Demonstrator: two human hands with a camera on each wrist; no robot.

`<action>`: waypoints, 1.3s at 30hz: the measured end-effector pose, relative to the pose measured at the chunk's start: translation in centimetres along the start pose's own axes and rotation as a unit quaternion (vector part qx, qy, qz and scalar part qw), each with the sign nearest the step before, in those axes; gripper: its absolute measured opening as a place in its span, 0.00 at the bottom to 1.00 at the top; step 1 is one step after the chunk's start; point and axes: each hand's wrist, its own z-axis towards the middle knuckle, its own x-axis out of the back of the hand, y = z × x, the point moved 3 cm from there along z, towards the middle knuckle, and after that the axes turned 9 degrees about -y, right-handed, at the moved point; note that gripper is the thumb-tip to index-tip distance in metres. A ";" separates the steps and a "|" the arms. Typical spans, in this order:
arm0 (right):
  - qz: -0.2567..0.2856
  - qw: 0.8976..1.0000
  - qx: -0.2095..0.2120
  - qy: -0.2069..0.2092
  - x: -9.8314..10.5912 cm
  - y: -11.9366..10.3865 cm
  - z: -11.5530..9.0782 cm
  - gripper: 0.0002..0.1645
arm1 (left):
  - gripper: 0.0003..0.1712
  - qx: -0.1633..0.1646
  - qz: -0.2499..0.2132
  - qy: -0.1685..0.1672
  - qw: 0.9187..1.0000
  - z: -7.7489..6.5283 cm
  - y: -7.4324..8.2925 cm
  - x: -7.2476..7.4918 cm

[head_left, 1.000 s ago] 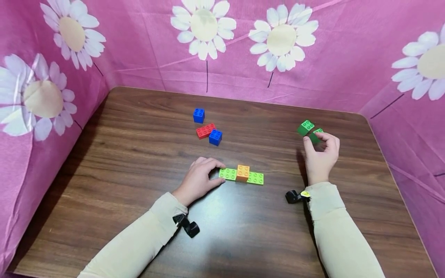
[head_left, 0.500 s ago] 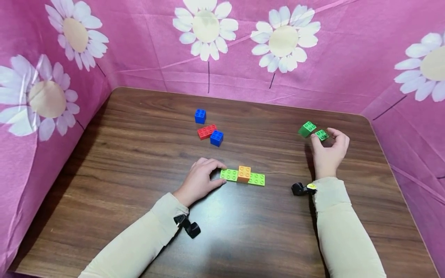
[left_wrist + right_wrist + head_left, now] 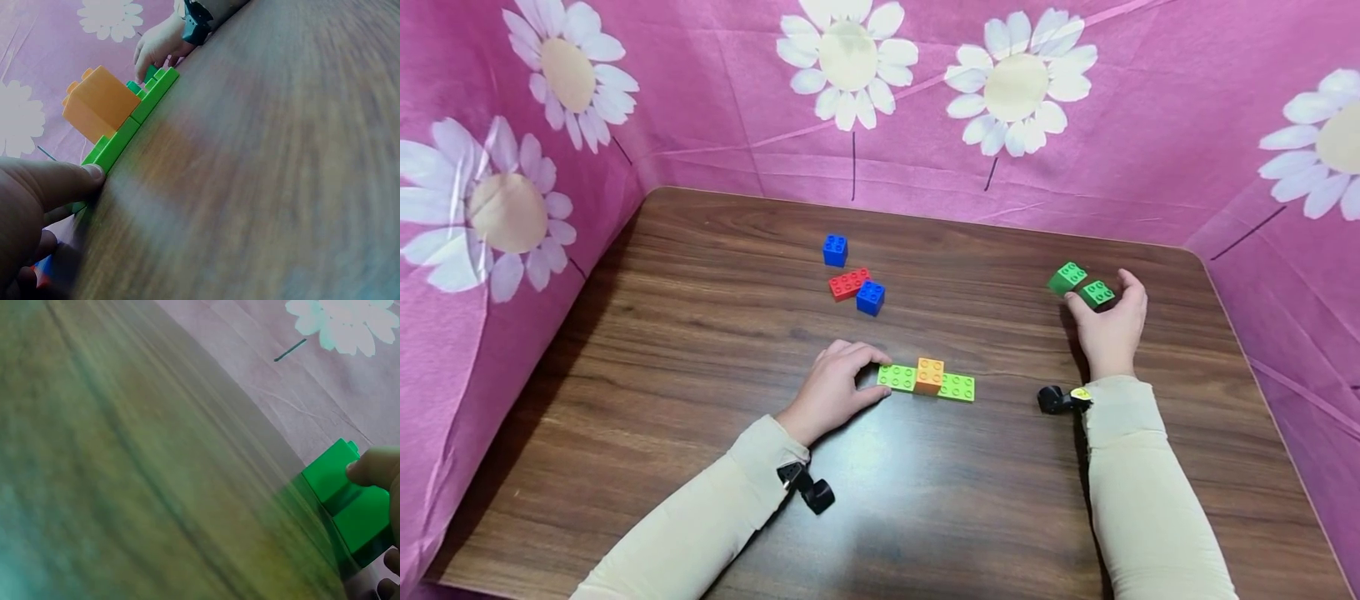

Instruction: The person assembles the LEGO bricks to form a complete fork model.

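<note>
The left hand (image 3: 837, 387) pinched the left end of the lime strip (image 3: 896, 377) between thumb and forefinger, the orange brick (image 3: 929, 375) standing midway along it, light and rigid by the look of it and best steadied by its long edges. Farther right, beside the left green brick (image 3: 1067, 278), the right hand (image 3: 1111, 329) had thumb and fingers spread around the right green brick (image 3: 1097, 293), apparently stiff, smooth plastic best taken by opposite flat sides.
</note>
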 end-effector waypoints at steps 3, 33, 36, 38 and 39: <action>0.007 1.000 -0.013 -0.008 0.0 0.0 0.0 0.48 | 0.19 0.000 0.000 -0.002 1.000 0.0 0.0 0.0; -0.060 0.998 -0.014 0.000 0.3 -0.2 0.2 0.33 | 0.19 -0.003 0.003 0.004 1.000 0.0 0.0 0.1; -0.054 0.998 -0.015 0.003 0.3 -0.3 0.1 0.33 | 0.19 -0.001 0.004 0.000 1.000 0.0 0.1 0.1; -0.048 0.999 -0.019 0.005 0.3 -0.4 0.0 0.33 | 0.19 0.001 0.003 -0.001 1.000 0.1 0.1 0.2; -0.044 0.999 -0.021 0.007 0.3 -0.4 0.0 0.33 | 0.19 0.001 0.003 -0.002 1.000 0.1 0.1 0.2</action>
